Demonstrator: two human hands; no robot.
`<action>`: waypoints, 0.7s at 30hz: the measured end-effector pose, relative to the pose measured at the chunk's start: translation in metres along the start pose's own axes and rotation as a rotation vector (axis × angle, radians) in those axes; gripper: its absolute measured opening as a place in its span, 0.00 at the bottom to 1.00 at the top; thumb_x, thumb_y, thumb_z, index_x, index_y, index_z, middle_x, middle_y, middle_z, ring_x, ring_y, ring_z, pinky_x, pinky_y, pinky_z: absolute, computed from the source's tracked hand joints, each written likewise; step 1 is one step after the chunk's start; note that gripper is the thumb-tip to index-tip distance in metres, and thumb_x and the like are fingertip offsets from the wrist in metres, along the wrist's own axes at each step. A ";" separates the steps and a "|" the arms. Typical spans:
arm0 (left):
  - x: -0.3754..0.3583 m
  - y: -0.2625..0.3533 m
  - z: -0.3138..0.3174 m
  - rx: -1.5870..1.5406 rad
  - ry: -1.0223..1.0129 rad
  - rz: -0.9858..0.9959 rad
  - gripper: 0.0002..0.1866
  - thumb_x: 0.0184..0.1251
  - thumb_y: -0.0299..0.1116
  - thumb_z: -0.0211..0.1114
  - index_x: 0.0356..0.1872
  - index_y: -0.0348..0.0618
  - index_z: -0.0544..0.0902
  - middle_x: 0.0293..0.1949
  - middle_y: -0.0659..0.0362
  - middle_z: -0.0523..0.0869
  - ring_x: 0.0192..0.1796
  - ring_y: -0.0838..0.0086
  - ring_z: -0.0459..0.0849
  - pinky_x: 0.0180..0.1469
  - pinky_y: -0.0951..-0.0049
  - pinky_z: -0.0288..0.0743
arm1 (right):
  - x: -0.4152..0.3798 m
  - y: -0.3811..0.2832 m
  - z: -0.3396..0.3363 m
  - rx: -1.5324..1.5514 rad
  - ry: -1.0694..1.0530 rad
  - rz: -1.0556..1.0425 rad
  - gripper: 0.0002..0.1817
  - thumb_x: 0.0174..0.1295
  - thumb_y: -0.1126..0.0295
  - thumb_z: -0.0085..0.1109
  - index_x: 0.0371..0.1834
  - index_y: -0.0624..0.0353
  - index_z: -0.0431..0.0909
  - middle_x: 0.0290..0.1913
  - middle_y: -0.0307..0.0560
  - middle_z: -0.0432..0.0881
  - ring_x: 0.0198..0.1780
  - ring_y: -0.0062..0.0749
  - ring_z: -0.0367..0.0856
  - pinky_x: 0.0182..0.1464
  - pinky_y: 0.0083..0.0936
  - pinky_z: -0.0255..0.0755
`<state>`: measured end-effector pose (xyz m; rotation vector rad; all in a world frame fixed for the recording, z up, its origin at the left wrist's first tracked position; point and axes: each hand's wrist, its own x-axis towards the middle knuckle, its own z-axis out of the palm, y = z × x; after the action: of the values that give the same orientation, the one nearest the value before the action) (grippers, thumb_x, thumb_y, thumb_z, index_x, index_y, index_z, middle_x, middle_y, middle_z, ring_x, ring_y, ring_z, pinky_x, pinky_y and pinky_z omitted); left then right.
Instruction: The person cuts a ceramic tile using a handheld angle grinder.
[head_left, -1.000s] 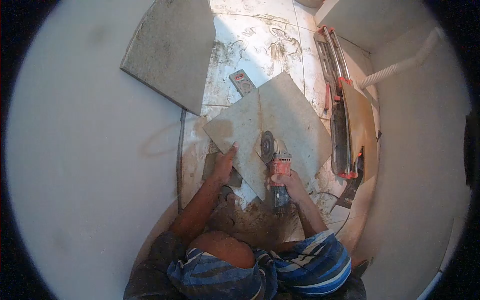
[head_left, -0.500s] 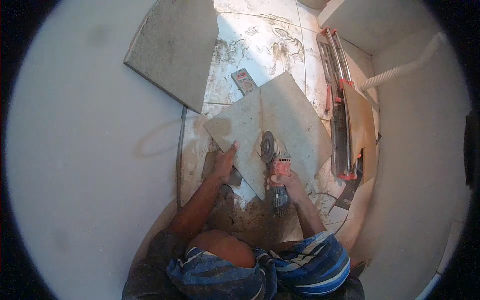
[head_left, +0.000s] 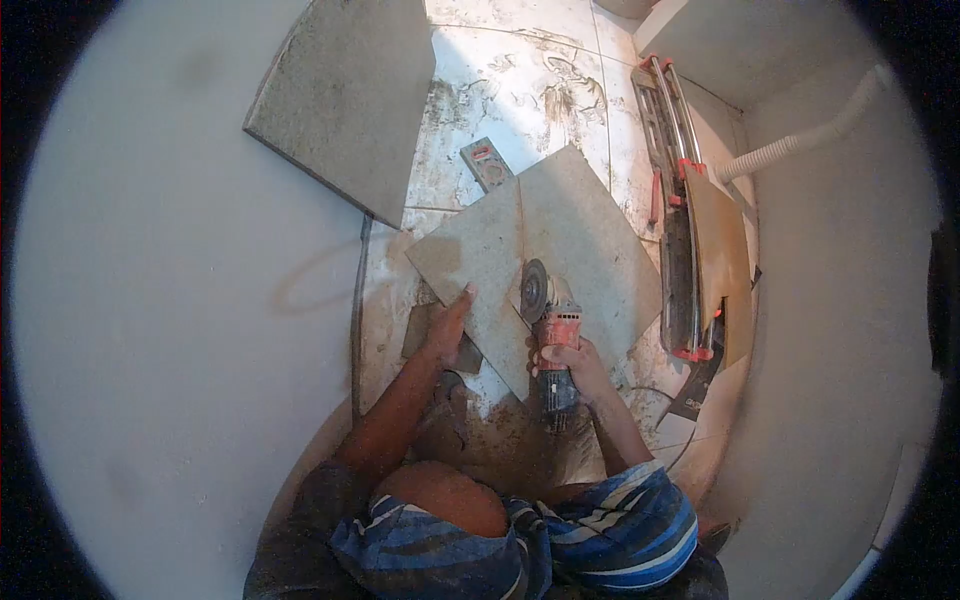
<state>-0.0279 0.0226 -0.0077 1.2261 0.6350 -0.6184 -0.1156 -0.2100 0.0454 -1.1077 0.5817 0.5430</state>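
Observation:
My right hand (head_left: pixel 574 366) is wrapped round the red and black body of an angle grinder (head_left: pixel 560 335). The grinder's dark disc (head_left: pixel 535 289) stands on edge over a large grey tile (head_left: pixel 590 220), beside a line that runs along the tile. At the tile's left edge, my left hand (head_left: pixel 448 325) grips it, thumb on top and the other fingers mostly hidden below the edge. Under that hand lies a smaller dark piece (head_left: pixel 420 322), partly covered.
A multimeter (head_left: pixel 487 165) lies by the tile's far edge. Another grey tile (head_left: pixel 350 100) leans against the left wall. Along the right wall stand a tile cutter (head_left: pixel 680 260) with red parts, a brown board (head_left: pixel 725 270) and a white corrugated hose (head_left: pixel 800 138). A cable (head_left: pixel 688 448) runs at the right.
The grinder and my right hand have shifted very slightly up in view. My left hand stays at the tile's edge.

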 end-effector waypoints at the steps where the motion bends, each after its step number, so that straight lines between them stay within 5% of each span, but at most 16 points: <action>1: 0.011 -0.011 -0.004 -0.055 -0.045 0.030 0.33 0.64 0.53 0.71 0.60 0.39 0.77 0.52 0.57 0.83 0.51 0.70 0.81 0.57 0.63 0.72 | 0.000 0.001 -0.001 -0.018 -0.007 0.001 0.18 0.58 0.69 0.64 0.49 0.65 0.76 0.36 0.47 0.84 0.34 0.34 0.86 0.41 0.30 0.81; 18: 0.002 0.001 -0.007 0.125 0.022 0.087 0.34 0.64 0.57 0.69 0.56 0.34 0.80 0.48 0.57 0.85 0.47 0.70 0.82 0.53 0.65 0.75 | 0.001 -0.001 0.005 -0.047 -0.012 -0.010 0.19 0.59 0.67 0.65 0.50 0.64 0.75 0.37 0.47 0.84 0.35 0.33 0.86 0.41 0.30 0.82; 21: 0.021 -0.019 -0.014 -0.085 -0.100 0.062 0.33 0.64 0.56 0.69 0.56 0.34 0.80 0.48 0.56 0.85 0.48 0.69 0.82 0.53 0.64 0.75 | 0.002 0.002 0.002 -0.081 0.008 0.011 0.19 0.58 0.67 0.66 0.50 0.64 0.75 0.37 0.47 0.84 0.35 0.33 0.86 0.41 0.30 0.82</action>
<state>-0.0290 0.0297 -0.0385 1.1240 0.5329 -0.5914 -0.1148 -0.2067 0.0432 -1.1843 0.5771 0.5760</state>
